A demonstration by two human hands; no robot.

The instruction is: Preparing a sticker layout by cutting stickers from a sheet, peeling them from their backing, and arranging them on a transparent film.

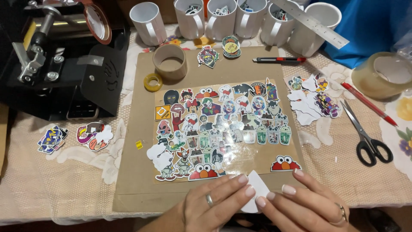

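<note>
At the bottom centre of the frame, your left hand (216, 205) and right hand (302, 205) together pinched a small white paper piece (256, 189) between their fingertips, just below the sticker-covered sheet (223, 129) on the brown cardboard (133, 172), scissors (367, 137) lying at right.

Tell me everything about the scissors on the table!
The scissors have black looped handles and long silver metal blades. They are shut, lying flat on the lace tablecloth at the right side, handles toward the person and tips pointing up and left. A red pen lies just above them, close to the blade tips. No hand touches them; both hands are at the near edge of the board.
</note>
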